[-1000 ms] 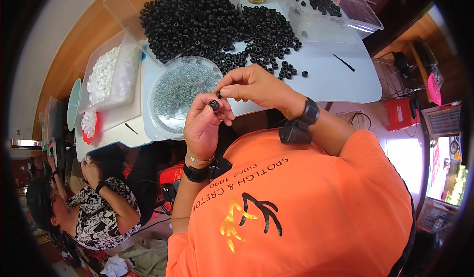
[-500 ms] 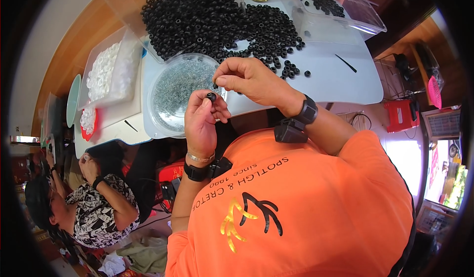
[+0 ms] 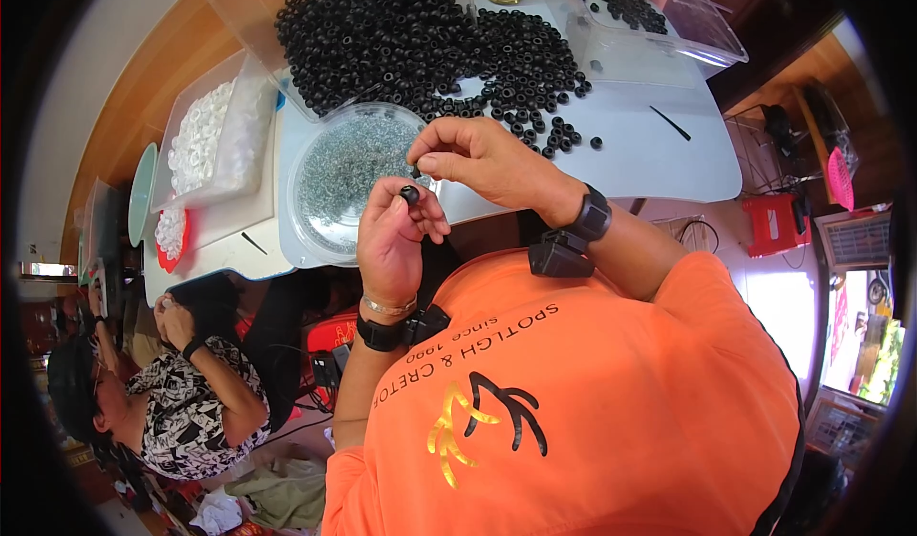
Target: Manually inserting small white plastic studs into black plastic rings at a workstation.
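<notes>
My left hand [image 3: 390, 245] grips a small round black ring-like piece [image 3: 410, 195] between thumb and fingers, its face turned up. Just above it, my right hand [image 3: 492, 165] pinches a small dark thing [image 3: 415, 171]; most of it is hidden in the fingers, so its kind cannot be told. The two hands are close together over the table's front edge. Beside and behind them stands a round clear tub [image 3: 308, 240] holding many tiny clear pieces [image 3: 349, 168]. Beyond lies a large heap of black rings [image 3: 373, 34], with several loose ones [image 3: 564, 135] at its near right.
A clear bin of white rings [image 3: 202, 144] and a red dish [image 3: 170, 261] stand left. A thin black stick [image 3: 670, 122] lies on the table [image 3: 659, 168] at right, near a clear box [image 3: 621, 63]. Another person [image 3: 196, 397] works at lower left.
Both hands have lowered very slightly toward me, keeping the black ring and the small dark thing. The other person's hands have shifted a little.
</notes>
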Available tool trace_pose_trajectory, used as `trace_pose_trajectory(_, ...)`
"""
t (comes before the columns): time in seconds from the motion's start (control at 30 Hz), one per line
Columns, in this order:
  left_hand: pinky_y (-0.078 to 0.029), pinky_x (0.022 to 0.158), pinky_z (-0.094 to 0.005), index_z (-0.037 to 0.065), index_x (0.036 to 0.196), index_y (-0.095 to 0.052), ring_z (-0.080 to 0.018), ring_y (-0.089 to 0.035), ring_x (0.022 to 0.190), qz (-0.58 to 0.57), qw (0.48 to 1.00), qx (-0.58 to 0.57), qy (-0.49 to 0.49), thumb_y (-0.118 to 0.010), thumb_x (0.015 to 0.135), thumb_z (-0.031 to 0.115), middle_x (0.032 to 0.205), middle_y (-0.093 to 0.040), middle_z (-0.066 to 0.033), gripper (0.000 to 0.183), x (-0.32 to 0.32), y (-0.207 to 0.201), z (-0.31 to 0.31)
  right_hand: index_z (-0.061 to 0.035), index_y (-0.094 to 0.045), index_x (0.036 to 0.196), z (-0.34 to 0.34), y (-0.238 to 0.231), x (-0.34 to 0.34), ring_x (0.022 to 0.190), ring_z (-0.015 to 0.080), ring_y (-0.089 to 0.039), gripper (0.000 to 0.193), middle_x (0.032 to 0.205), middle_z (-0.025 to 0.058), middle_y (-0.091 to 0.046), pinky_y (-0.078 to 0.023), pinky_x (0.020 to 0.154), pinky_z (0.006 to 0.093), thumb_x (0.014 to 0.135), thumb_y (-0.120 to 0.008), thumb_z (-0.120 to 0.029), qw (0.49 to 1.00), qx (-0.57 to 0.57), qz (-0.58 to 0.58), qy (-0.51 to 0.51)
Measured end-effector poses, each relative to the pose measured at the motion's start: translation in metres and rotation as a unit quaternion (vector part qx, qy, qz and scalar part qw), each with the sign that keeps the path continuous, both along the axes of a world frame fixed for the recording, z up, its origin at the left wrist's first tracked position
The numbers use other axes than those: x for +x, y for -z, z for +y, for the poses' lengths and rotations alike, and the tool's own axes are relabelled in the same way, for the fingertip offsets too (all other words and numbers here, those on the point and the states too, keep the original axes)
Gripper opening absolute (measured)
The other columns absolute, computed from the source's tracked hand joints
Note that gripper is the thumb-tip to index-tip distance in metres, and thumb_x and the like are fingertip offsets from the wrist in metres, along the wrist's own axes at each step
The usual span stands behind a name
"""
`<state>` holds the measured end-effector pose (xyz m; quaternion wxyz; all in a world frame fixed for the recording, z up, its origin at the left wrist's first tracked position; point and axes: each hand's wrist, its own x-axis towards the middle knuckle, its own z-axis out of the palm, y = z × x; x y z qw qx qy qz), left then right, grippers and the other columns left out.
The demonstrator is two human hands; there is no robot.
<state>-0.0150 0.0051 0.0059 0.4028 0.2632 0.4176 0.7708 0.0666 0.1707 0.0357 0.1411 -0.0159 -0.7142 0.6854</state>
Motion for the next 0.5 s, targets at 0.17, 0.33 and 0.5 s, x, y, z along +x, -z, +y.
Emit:
trace_pose_trajectory(0.17,-0.047,0.061,-0.027,0.003,0.101,-0.046,-0.0204,-0.06,0.072,0.006,1.0,0.019,0.01,-0.044,0.097,0.024,0.086,-0.058,-0.0132,0.022,0.001,0.001,0.001,0.0013,-0.062,0.098,0.0,0.005,0.002,0.086,0.0101,-0.06,0.015,0.092,0.0045,-0.065,-0.049,0.08,0.0263,0.092,-0.061,-0.013,0.999,0.048,-0.001,0.006)
trace_pose_trajectory(0.33,-0.046,0.06,-0.0265,0.003,0.103,-0.047,-0.019,-0.06,0.071,0.031,0.999,0.001,-0.025,-0.045,0.097,0.024,0.087,-0.059,-0.0125,0.022,0.005,-0.001,0.001,0.0013,-0.066,0.09,-0.004,0.006,0.001,0.077,0.0168,-0.065,0.021,0.082,0.0101,-0.069,-0.051,0.072,0.0298,0.086,-0.065,-0.019,0.996,0.035,0.025,0.081)
trace_pose_trajectory(0.5,-0.046,0.06,-0.0257,0.003,0.106,-0.049,-0.0172,-0.06,0.07,0.072,0.995,-0.022,-0.067,-0.046,0.097,0.024,0.086,-0.06,-0.0113,0.023,0.007,-0.003,0.003,0.0014,-0.064,0.089,-0.006,-0.009,0.004,0.076,0.0127,-0.062,0.019,0.081,0.0075,-0.067,-0.05,0.07,0.0274,0.087,-0.065,-0.017,0.993,0.079,0.013,0.09)
